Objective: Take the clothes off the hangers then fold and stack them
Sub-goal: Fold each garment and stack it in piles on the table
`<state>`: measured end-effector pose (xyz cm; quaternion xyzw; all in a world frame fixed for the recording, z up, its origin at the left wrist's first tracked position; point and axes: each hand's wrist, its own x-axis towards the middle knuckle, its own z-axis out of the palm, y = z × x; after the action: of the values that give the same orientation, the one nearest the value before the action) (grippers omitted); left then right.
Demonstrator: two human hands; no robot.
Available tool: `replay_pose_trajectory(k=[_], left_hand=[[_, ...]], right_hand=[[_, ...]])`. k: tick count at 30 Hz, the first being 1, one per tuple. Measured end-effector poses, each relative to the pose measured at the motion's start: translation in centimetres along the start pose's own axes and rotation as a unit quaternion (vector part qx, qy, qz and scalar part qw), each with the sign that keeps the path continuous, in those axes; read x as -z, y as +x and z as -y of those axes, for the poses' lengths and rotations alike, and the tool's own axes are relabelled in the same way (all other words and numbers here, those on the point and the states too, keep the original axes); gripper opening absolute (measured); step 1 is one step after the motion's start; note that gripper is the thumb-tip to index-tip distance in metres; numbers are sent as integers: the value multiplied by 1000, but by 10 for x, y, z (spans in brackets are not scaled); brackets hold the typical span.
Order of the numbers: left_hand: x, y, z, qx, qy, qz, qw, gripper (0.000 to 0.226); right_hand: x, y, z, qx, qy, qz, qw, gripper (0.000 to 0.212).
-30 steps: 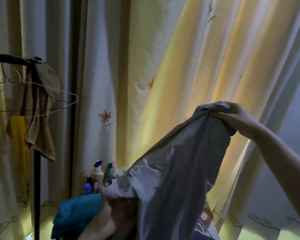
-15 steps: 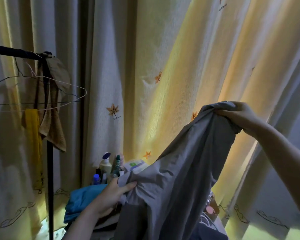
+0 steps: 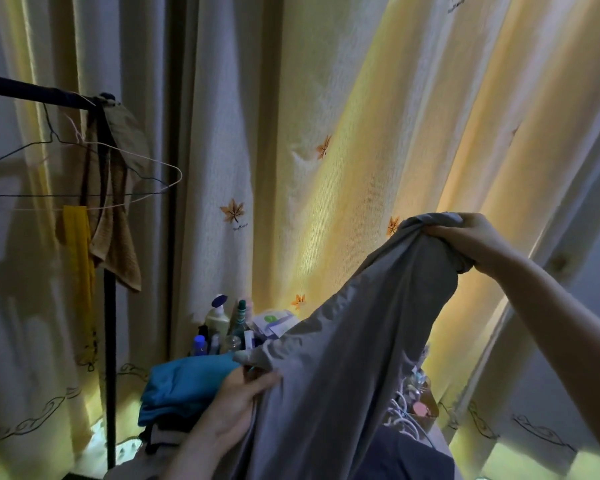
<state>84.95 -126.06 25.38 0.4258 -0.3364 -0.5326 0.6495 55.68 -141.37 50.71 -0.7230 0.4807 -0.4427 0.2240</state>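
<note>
A grey garment point(image 3: 354, 358) hangs stretched between my hands in the lower middle of the view. My right hand point(image 3: 465, 237) grips its bunched upper corner, raised at the right. My left hand point(image 3: 236, 407) pinches the garment's lower left edge near the bottom. A folded teal cloth point(image 3: 184, 386) lies on a stack just left of my left hand. Bare wire hangers point(image 3: 111, 174) hang on a dark rack bar point(image 3: 32, 93) at the left, beside a brown towel point(image 3: 118, 220) and a yellow cloth point(image 3: 78, 258).
Pale curtains point(image 3: 343, 98) with leaf prints fill the background. Several bottles point(image 3: 222, 323) and a small packet stand behind the folded stack. The rack's upright pole point(image 3: 110, 358) stands at the left. White cables and small items point(image 3: 413, 407) lie at the right of the garment.
My left hand has shifted along the garment's lower edge and now pinches it. The view has moved a little, bringing more of the rack and the folded stack into sight.
</note>
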Motion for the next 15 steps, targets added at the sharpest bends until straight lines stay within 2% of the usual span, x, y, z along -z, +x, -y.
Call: replay_pose_trajectory(k=[2,5,8,11,15], left_hand=[[1,10,0,-3,-6,-1,1000,48],[5,10,-12,-62,92,-59,992,25],[10,8,-26,-98,177,-75,977,10],[16,9,-42,-128,208,-110,963,15],[37,3,-72,-139,223,-194,945,22]], right_hand=[[1,-3,0,3,0,-1,1000,4],[8,-7,1,28,-6,9,1000,7],[13,-11,9,76,-27,47,996,8],[10,-10,23,116,-34,89,989,24],[-13,-3,45,161,-15,113,980,25]])
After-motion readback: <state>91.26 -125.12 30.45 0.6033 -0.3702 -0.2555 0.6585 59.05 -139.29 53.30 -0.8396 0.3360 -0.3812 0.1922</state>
